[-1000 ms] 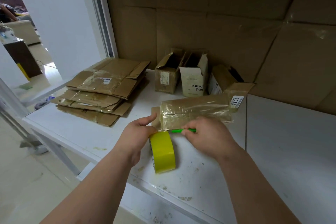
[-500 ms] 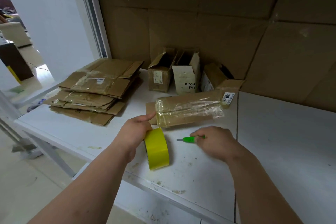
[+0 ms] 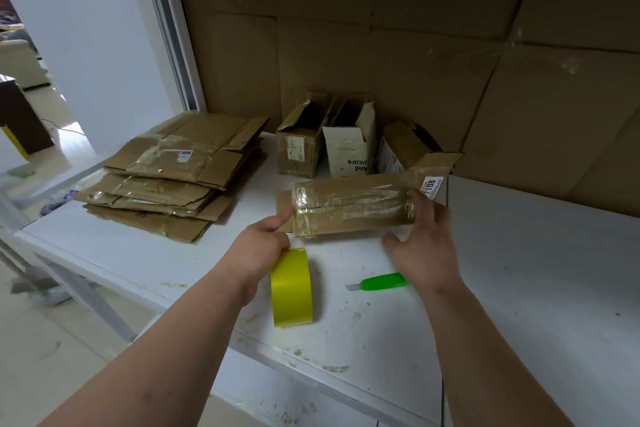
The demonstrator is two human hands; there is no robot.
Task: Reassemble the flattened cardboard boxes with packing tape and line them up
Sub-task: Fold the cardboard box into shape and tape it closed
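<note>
A small cardboard box (image 3: 353,204), wrapped in shiny clear tape and bearing a white "1108" label, lies on its side on the white table (image 3: 519,270). My right hand (image 3: 424,250) grips its right end, fingers over the top and thumb at the lower edge. My left hand (image 3: 258,251) holds a yellow tape roll (image 3: 291,288) standing on edge on the table, with the thumb touching the box's left end. A green utility knife (image 3: 381,281) lies on the table just below my right hand, its blade tip out.
A stack of flattened cardboard boxes (image 3: 169,177) sits at the table's left. Three upright open boxes (image 3: 349,146) stand in a row against the cardboard-lined back wall (image 3: 415,62). The table's front edge runs diagonally below my forearms.
My right hand set the green knife down on the table and moved up to grip the box's right end. My left hand kept hold of the tape roll.
</note>
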